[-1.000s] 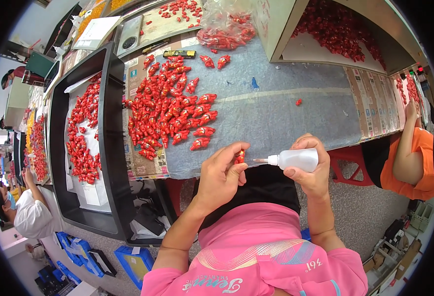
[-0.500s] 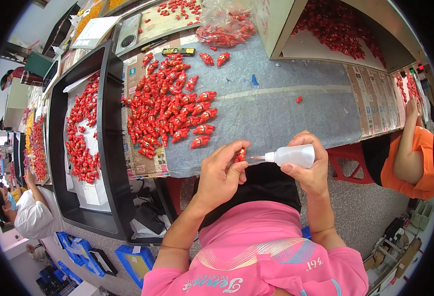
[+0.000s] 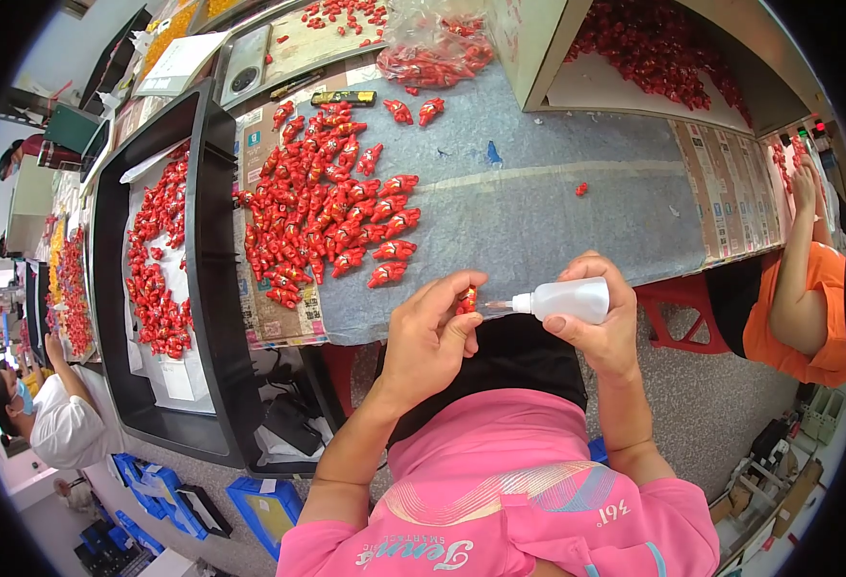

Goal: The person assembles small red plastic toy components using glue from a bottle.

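A small red figurine [image 3: 469,298] with gold marks is pinched between the thumb and fingers of my left hand [image 3: 423,337], just past the table's near edge. My right hand [image 3: 607,332] grips a translucent white squeeze bottle [image 3: 577,301], lying sideways. Its thin needle tip points left at the figurine; whether the two touch is too small to tell. Left of the blue-grey cloth's middle spreads a heap of similar red figurines [image 3: 312,207], with a few set apart along its right side.
At the left stands a black tray [image 3: 242,288] with more red pieces on white paper. A clear bag [image 3: 432,62] of red pieces lies at the back, beside an open box [image 3: 538,58]. One red bit [image 3: 581,188] sits on the cloth [image 3: 538,231]. Other people work at both sides.
The squeeze bottle in my right hand has shifted very slightly left. My left hand keeps the figurine in nearly the same place.
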{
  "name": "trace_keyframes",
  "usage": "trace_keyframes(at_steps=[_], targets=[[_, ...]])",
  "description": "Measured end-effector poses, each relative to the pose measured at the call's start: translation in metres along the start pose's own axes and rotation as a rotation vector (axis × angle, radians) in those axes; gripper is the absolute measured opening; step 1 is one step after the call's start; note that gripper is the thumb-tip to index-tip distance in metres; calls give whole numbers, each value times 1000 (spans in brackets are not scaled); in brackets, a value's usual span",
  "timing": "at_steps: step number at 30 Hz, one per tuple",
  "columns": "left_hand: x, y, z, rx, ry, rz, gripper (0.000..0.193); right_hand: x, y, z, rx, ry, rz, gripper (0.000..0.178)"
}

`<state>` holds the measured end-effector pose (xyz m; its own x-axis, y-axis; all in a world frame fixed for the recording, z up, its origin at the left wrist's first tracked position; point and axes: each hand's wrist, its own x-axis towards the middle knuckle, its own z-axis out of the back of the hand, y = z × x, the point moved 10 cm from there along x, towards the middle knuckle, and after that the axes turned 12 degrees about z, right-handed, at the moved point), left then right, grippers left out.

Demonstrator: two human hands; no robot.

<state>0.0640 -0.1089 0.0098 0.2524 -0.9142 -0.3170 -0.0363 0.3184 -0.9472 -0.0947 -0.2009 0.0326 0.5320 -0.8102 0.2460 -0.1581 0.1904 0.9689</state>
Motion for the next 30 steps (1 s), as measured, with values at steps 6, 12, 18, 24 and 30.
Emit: trace_keyframes(at_steps=[6,12,18,24,30], targets=[[-1,-2,0,11,-3,-10,32,1,3,0,-23,4,18,38],[-2,0,0,-2,-1,-4,32,1,5,0,-66,26,41,39],[0,1,-1,-27,24,-11,31,-3,6,12,46,-122,30,38],[-2,11,-2,-149,77,41,36,5,-7,20,94,-218,-52,38],[-9,7,-5,-320,118,-1,38,40,-15,11,5,-135,-5,39]])
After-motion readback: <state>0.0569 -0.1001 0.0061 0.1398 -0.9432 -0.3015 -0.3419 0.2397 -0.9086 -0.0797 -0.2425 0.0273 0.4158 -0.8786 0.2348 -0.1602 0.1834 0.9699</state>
